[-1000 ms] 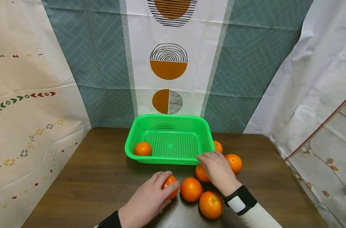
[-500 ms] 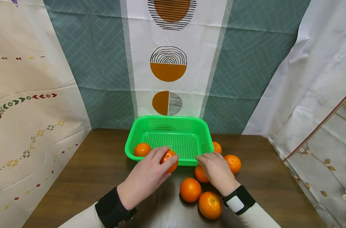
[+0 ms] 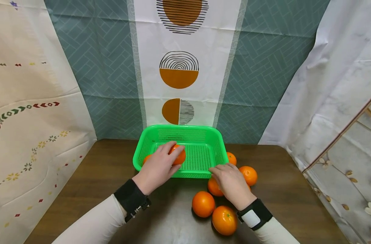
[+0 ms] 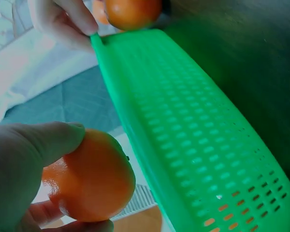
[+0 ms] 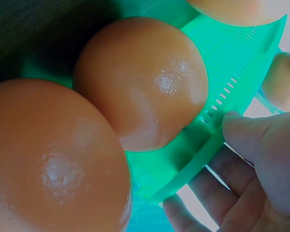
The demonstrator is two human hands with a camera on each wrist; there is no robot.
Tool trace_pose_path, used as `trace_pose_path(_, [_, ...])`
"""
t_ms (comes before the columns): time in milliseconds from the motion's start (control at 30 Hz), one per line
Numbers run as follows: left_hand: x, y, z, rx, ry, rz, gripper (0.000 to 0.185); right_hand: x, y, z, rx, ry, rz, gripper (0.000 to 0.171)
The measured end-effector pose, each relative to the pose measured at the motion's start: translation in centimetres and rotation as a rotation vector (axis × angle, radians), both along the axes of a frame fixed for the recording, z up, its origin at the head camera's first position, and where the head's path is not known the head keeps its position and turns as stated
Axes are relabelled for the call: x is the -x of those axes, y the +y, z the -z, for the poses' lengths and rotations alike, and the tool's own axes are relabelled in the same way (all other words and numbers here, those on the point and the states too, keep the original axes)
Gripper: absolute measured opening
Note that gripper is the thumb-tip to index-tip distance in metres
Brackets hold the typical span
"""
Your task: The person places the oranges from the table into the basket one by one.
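Orange round fruit (image 3: 177, 156) sits gripped in the left hand (image 3: 157, 167), fingers curled round it, above the rectangular green plastic basket (image 3: 203, 137), whose long axis runs left to right. Most of its mesh floor lies open. The right hand (image 3: 231, 183) pinches the basket's near rim, just beside five loose oranges (image 3: 203, 204) on the dark wooden surface (image 3: 97, 176).

A dark wooden table (image 3: 97, 183) bears a green basket (image 3: 217, 149) and oranges (image 3: 203, 204).
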State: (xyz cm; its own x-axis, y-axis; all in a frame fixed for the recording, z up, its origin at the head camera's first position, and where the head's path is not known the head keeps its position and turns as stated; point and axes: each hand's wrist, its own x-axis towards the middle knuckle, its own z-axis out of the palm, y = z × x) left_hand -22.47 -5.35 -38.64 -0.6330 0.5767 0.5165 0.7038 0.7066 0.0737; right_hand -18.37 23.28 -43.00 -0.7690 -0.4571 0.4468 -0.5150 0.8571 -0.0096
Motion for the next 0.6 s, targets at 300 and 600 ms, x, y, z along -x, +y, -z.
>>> trace_pose_path(300, [2.0, -0.7, 1.1, 0.027, -0.104, -0.053, 0.061, 0.1, 0.0, 0.3, 0.017, 0.036, -0.022, 0.020])
trace_pose_path(600, [3.0, -0.8, 2.0, 0.052, -0.180, -0.053, 0.054, 0.0, 0.0, 0.2, 0.000, 0.019, -0.013, 0.019])
